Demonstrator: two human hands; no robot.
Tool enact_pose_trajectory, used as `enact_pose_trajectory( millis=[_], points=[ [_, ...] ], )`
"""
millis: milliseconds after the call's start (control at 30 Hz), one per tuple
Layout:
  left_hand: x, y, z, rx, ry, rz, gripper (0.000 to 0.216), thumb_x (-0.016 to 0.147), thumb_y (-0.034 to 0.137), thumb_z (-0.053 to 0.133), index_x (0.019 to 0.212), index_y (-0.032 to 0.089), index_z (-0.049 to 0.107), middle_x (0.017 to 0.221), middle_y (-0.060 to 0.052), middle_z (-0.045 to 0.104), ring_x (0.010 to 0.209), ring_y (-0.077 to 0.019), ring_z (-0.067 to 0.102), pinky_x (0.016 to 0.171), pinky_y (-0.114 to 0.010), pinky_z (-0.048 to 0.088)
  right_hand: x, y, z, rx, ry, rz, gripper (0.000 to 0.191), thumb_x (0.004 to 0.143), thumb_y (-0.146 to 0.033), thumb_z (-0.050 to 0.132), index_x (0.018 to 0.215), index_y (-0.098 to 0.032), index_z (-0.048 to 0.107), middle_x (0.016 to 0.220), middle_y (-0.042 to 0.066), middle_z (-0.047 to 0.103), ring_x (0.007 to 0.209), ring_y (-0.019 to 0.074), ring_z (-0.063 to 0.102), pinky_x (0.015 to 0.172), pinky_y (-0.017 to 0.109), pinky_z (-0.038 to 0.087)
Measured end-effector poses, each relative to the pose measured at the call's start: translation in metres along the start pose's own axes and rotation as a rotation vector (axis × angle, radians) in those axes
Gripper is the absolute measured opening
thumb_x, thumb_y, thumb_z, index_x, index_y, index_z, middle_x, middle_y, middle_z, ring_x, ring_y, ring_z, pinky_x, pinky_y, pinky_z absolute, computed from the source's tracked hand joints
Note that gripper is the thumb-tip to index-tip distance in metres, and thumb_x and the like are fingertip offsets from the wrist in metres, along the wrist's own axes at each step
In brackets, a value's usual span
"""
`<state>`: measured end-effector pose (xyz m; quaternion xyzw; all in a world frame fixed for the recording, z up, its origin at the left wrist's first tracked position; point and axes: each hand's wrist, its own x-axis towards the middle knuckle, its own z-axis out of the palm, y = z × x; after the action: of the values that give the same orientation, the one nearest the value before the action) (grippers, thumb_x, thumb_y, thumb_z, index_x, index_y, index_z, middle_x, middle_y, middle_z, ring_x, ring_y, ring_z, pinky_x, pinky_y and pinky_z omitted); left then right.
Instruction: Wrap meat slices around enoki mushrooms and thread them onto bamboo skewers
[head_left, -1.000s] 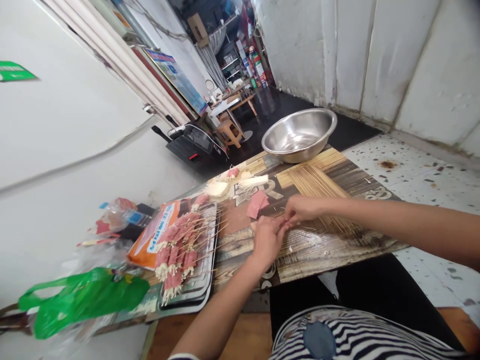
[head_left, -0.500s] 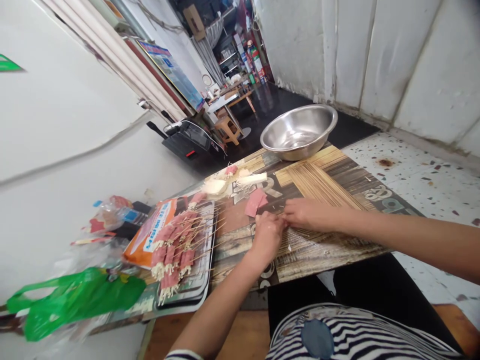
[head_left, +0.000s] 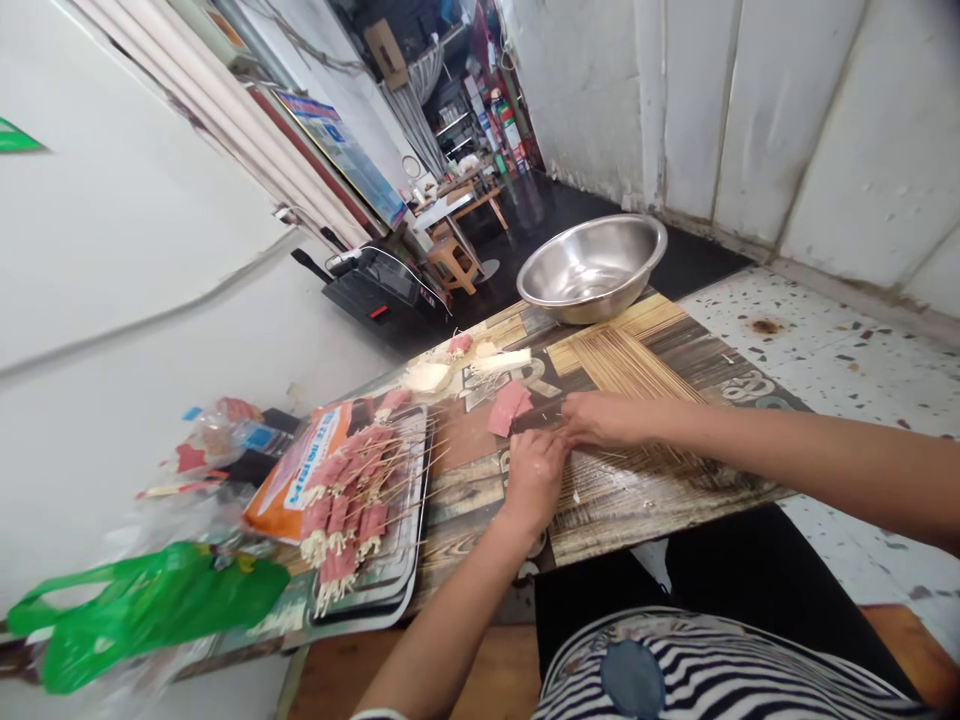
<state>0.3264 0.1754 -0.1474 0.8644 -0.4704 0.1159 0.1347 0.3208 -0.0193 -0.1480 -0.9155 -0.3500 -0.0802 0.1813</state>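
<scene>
My left hand [head_left: 535, 474] and my right hand [head_left: 598, 418] meet low over the table, fingertips bent together. Both look closed, and whatever lies between them is hidden by the fingers. Just beyond my left hand lie flat pink meat slices [head_left: 510, 407]. Farther back are a bundle of white enoki mushrooms [head_left: 504, 361] and a pale clump [head_left: 429, 377]. Bamboo skewers [head_left: 634, 365] lie in a loose bundle beyond my right hand. To the left, a metal tray [head_left: 409, 560] bears several skewered pink rolls [head_left: 345, 510] with mushroom ends sticking out.
A steel basin [head_left: 592, 270] stands at the table's far end. Left of the tray are an orange and white packet [head_left: 300, 470], a green plastic bag [head_left: 157, 605] and clear plastic wrappings. The patterned wooden table [head_left: 600, 510] ends close to my lap.
The view has shifted slightly. My two hands stay together at nearly the same spot, with only small finger movement. The tray, slices and basin stay in place.
</scene>
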Motion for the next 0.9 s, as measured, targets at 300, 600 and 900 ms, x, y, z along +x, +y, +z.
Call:
enact_pose_trajectory(
  millis=[300,600,900],
  points=[
    [0.034,-0.02,-0.018,-0.243,-0.263,-0.01,0.029,0.092,0.026,0.055,0.072,0.017,0.073,0.07,-0.004,0.071,0.063,-0.014,0.058,0.064,-0.025,0.04,0.0,-0.001,-0.01,-0.001,0.026,0.016,0.033,0.094,-0.034,0.051,0.079,-0.016,0.074,0.08,0.007,0.067,0.075,0.0156,0.053,0.07,0.027,0.037],
    [0.008,-0.014,0.009,0.132,0.101,0.089,0.022,0.097,0.026,0.048,0.1,0.018,0.068,0.088,-0.006,0.072,0.081,-0.0174,0.059,0.08,-0.034,0.037,0.019,0.009,-0.029,0.206,-0.253,0.257,0.019,0.081,-0.022,0.06,0.076,-0.014,0.076,0.067,0.002,0.067,0.058,0.0098,0.049,0.056,0.021,0.032],
    [0.016,-0.02,0.014,-0.002,0.077,0.112,0.026,0.098,0.026,0.045,0.101,0.021,0.07,0.081,-0.003,0.07,0.075,-0.0154,0.057,0.071,-0.03,0.039,-0.028,0.04,-0.038,-0.163,0.039,0.824,0.031,0.088,-0.032,0.051,0.087,-0.011,0.074,0.093,0.015,0.071,0.091,0.0234,0.062,0.076,0.027,0.043]
  ],
)
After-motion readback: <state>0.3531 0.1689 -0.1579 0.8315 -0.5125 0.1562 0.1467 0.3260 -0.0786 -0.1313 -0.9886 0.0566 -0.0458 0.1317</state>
